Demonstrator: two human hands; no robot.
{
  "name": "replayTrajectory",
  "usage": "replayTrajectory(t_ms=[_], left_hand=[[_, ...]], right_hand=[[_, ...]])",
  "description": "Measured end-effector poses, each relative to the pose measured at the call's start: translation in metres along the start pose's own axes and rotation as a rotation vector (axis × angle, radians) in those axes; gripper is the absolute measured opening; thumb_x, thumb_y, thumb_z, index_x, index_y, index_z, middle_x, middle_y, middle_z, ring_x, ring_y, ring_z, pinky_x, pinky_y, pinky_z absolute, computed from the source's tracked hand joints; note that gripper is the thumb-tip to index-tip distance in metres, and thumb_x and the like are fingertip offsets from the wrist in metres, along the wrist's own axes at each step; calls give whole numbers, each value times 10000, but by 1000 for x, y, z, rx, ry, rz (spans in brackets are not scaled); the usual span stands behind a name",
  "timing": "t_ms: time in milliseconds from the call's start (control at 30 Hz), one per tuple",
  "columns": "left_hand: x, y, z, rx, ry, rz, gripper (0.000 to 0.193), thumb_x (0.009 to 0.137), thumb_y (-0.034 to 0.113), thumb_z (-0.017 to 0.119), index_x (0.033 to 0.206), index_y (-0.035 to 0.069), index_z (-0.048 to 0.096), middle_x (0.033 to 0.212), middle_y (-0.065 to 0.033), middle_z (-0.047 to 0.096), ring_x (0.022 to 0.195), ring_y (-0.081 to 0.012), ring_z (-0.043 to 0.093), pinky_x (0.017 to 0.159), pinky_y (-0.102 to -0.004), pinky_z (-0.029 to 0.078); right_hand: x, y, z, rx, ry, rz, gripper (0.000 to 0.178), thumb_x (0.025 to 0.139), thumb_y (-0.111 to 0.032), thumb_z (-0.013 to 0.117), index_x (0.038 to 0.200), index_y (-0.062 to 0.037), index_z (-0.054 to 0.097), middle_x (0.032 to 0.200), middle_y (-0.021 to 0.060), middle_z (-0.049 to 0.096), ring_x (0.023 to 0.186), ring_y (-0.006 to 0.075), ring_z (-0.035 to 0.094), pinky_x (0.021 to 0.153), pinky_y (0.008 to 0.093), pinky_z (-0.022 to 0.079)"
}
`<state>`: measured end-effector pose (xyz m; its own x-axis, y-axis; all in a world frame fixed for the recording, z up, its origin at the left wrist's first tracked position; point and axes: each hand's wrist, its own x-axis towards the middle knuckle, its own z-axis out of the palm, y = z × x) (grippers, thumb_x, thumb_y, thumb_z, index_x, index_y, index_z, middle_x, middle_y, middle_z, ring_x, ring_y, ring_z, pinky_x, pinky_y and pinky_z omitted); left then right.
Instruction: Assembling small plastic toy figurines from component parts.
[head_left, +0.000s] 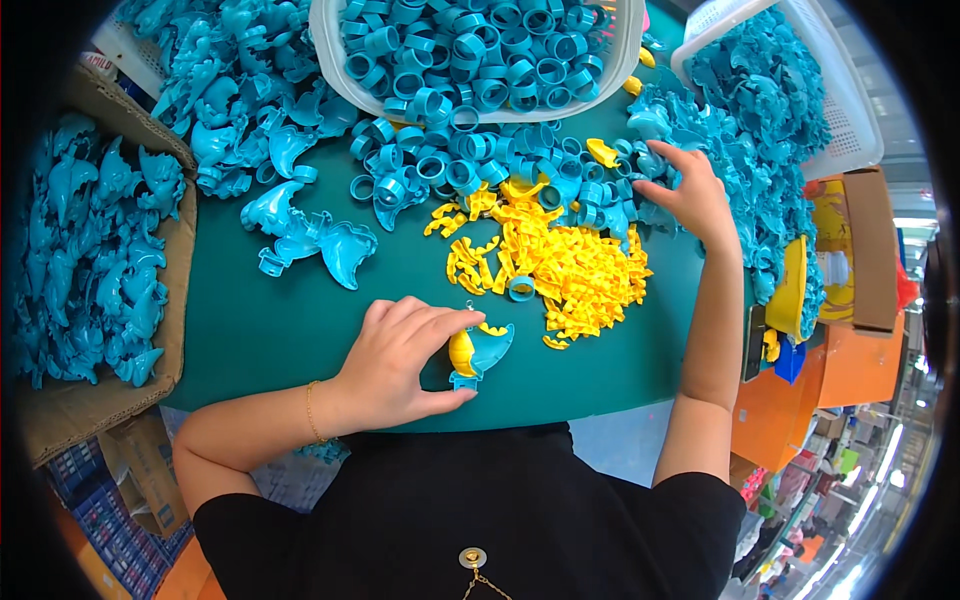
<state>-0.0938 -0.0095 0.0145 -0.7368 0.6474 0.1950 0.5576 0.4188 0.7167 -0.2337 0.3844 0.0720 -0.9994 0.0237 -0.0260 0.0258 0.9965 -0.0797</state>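
My left hand (pixel 392 362) is closed at the table's near side, thumb and fingertips pinching a blue plastic shell half (pixel 491 348) with yellow pieces set in it and a small metal loop at its top. My right hand (pixel 697 205) reaches far right, thumb and forefinger apart, at the edge of a heap of blue shell pieces (pixel 757 190). Nothing shows between those fingers. Left of it lies a pile of small yellow plastic pieces (pixel 580 272), with loose blue rings (pixel 462 176) behind. A few joined blue shell pieces (pixel 345 250) lie on the green table (pixel 270 345).
A white tub (pixel 330 75) of blue rings stands at the back. A cardboard box (pixel 172 290) of blue shells is at the left, beside a blue heap (pixel 215 90). A white basket (pixel 855 110) tips out shells at the right, near a yellow scoop-shaped container (pixel 791 288).
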Motion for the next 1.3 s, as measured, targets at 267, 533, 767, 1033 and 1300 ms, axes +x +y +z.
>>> replayTrajectory(t_ms=[267,533,767,1033,1300], left_hand=[[-5,-1,0,-23,-1,-55,822,732,333,910,1438,131,539,1234,-46,669,1096,-231,600,952,-391,384],[-2,-4,6,-39,63,-32,919,649,278,951,1446,120,520,1230,-49,652,1046,-256,605,902,-404,399],[-5,-5,6,-54,55,-49,1007,570,244,957,1464,133,505,1164,-49,641,1056,-265,600,893,-403,396],[-7,-5,6,-52,65,-54,1004,571,254,960,1459,138,505,1151,-49,635,1058,-259,600,885,-400,394],[-7,-6,9,-44,88,-39,974,585,259,956,1444,141,513,1157,-43,632,1062,-250,601,882,-399,396]], right_hand=[[-37,-16,-4,319,336,-200,648,748,-320,910,1329,-117,706,1155,95,693,1068,245,657,968,373,508],[-153,-128,16,547,-53,-634,656,641,-279,956,1229,-77,748,1225,51,753,958,269,627,814,384,485],[-158,-142,39,543,7,-673,638,705,-327,916,1276,-122,720,1225,16,724,930,246,632,691,353,470],[-164,-145,33,528,-63,-649,633,762,-323,885,1312,-83,686,1272,47,703,997,253,633,773,358,465],[-168,-148,36,504,-82,-616,620,793,-321,866,1327,-71,675,1277,54,680,1019,243,622,827,350,425]])
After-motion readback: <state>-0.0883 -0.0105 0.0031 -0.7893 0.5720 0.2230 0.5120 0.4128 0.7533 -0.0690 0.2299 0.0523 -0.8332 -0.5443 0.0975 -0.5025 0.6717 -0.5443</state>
